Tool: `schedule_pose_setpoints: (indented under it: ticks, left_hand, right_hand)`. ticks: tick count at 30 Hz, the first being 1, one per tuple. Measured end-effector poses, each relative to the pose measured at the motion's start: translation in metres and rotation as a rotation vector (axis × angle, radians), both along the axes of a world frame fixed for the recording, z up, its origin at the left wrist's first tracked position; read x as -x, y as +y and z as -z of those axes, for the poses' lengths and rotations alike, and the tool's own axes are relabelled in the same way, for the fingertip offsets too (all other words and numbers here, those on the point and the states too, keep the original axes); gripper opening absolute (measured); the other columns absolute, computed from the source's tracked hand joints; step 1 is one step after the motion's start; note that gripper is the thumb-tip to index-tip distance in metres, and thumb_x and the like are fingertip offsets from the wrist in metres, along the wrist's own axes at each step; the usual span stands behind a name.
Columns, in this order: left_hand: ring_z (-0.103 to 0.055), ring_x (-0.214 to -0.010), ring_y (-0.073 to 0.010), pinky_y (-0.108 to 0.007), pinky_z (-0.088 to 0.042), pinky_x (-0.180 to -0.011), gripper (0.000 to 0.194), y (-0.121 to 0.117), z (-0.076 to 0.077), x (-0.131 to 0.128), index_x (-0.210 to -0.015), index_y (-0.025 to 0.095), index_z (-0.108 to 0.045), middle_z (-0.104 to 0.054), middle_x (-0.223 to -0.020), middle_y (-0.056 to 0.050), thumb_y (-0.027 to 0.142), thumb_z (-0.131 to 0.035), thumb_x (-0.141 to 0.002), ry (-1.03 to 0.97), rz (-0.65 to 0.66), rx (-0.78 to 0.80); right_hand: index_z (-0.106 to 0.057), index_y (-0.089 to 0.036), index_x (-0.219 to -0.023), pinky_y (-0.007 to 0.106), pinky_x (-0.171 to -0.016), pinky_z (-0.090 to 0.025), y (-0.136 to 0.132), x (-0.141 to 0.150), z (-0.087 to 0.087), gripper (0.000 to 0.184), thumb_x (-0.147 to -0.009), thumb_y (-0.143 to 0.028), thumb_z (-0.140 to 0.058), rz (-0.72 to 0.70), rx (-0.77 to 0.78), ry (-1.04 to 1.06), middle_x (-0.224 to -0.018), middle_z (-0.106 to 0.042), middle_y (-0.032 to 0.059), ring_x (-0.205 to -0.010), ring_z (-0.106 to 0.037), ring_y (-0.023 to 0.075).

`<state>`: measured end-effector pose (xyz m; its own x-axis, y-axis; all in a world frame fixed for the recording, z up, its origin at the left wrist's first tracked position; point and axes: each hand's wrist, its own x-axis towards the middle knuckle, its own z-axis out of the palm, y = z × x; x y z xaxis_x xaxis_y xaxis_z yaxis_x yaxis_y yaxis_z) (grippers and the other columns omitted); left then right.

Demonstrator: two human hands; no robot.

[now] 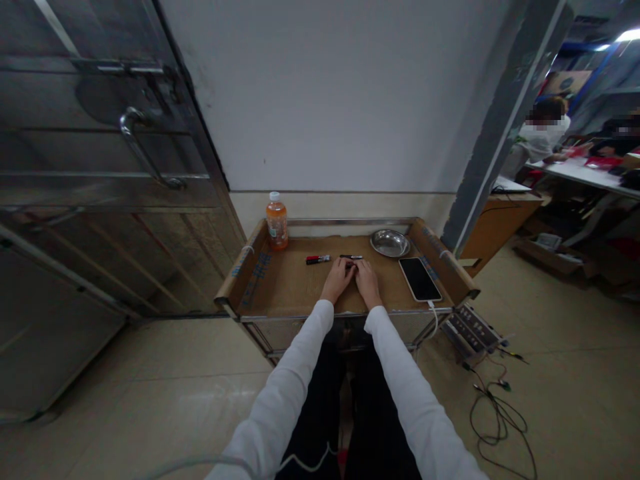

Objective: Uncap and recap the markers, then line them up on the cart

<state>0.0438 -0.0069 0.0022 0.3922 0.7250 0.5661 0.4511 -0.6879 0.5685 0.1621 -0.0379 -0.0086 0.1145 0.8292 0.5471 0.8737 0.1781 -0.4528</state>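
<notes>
My left hand (339,276) and my right hand (367,276) meet over the cardboard-lined top of a small cart (285,287). Their fingers are curled in and the fingertips come together. A small dark bit shows between them, too small to name. Just beyond the fingertips lies a slim black pen (351,257). To the left of it are red and black markers (318,259), side by side. A round metal dish (390,243) stands at the back right, and a phone (420,279) with a white cable lies to the right of my right hand.
A bottle of orange drink (277,223) stands at the cart's back left corner. Raised cardboard sides (443,260) edge the cart. On the floor at right are an electrical box (473,333) and loose cables (500,417). A metal door (100,147) is at left; people sit far right.
</notes>
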Motion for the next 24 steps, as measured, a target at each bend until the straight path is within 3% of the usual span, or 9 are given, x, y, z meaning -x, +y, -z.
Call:
schedule_pose_setpoints:
  ticks: [10, 24]
  left_hand:
    - [-0.057, -0.098, -0.0191, -0.036, -0.048, -0.091, 0.011, -0.0005, -0.0001, 0.0034, -0.098, 0.018, -0.051, -0.056, -0.101, -0.007, 0.014, -0.045, -0.089, 0.036, -0.091, 0.031]
    - [-0.054, -0.104, -0.0216, -0.04, -0.043, -0.095, 0.015, -0.0005, 0.0006, 0.0029, -0.097, 0.017, -0.051, -0.056, -0.101, -0.009, 0.009, -0.046, -0.086, 0.257, -0.243, 0.035]
  right_hand:
    - [-0.061, -0.017, -0.107, 0.037, -0.096, -0.043, 0.0038, 0.0002, 0.005, 0.026, -0.088, -0.013, -0.043, -0.065, 0.011, 0.009, -0.11, -0.061, 0.0113, -0.105, -0.054, 0.0219]
    - [-0.062, -0.018, -0.103, 0.032, -0.091, -0.041, 0.0007, 0.0013, 0.0004, 0.023, -0.088, -0.013, -0.045, 0.008, 0.03, -0.034, -0.105, -0.062, 0.0082, -0.101, -0.055, 0.0199]
